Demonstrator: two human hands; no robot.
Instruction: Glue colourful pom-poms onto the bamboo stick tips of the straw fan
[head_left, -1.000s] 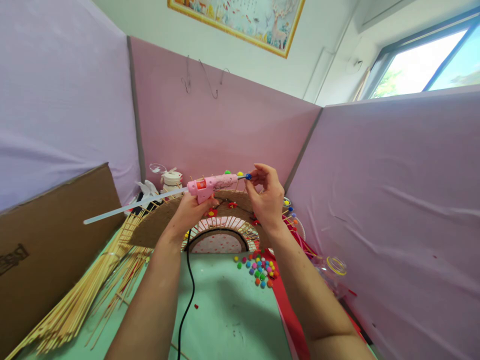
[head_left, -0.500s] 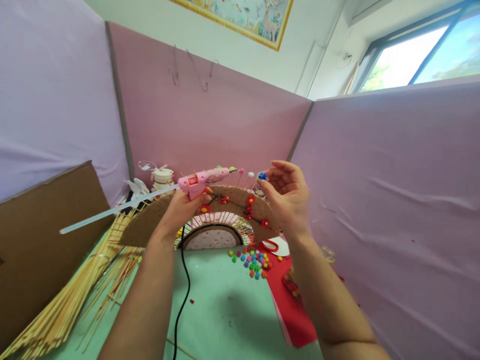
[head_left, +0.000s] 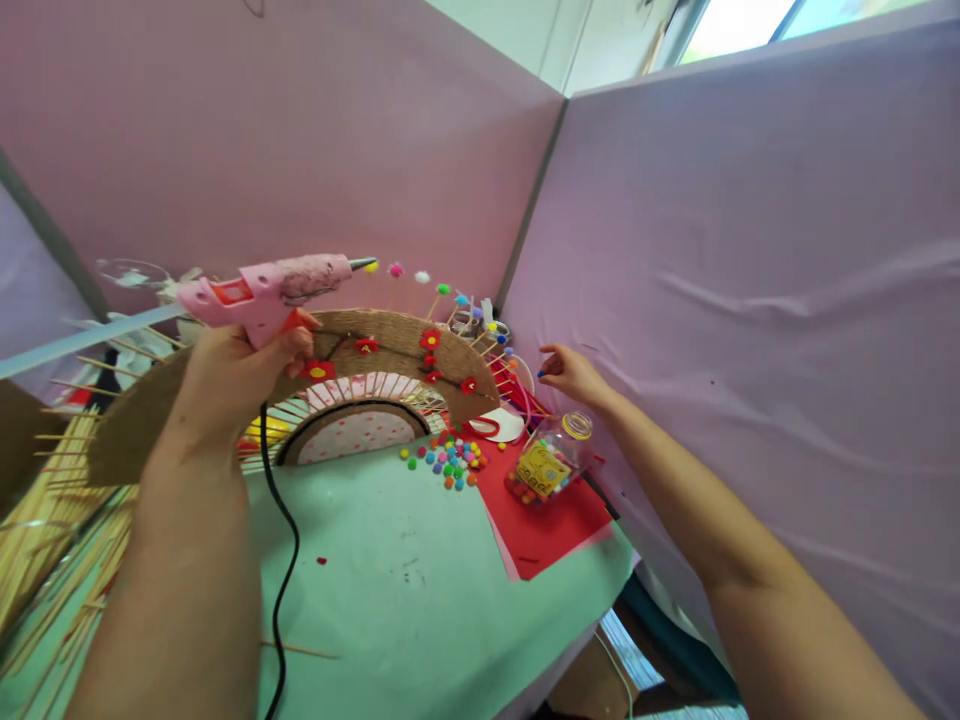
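Note:
My left hand (head_left: 225,375) is wrapped round the handle of a pink hot glue gun (head_left: 289,285). Its metal nozzle points right, and a long glue stick (head_left: 97,335) sticks out behind. Below the gun stands a brown arched fan (head_left: 382,330) with red felt flowers and thin sticks. Several of the sticks' tips carry coloured pom-poms. Off the fan's right end, my right hand (head_left: 577,378) pinches a small blue pom-pom (head_left: 541,374). Loose pom-poms (head_left: 450,460) lie in a cluster before the fan.
A clear jar of pom-poms (head_left: 547,465) stands on red sheets (head_left: 559,530) at the right. Bundled thin sticks (head_left: 45,560) lie at the left of the green-covered table (head_left: 375,600). The gun's black cord (head_left: 289,560) runs down the front. Partition walls (head_left: 712,300) enclose the table.
My right hand has moved away from the glue gun's nozzle, out to the fan's right end, keeping the blue pom-pom. My left hand still holds the gun. The view has turned right and down.

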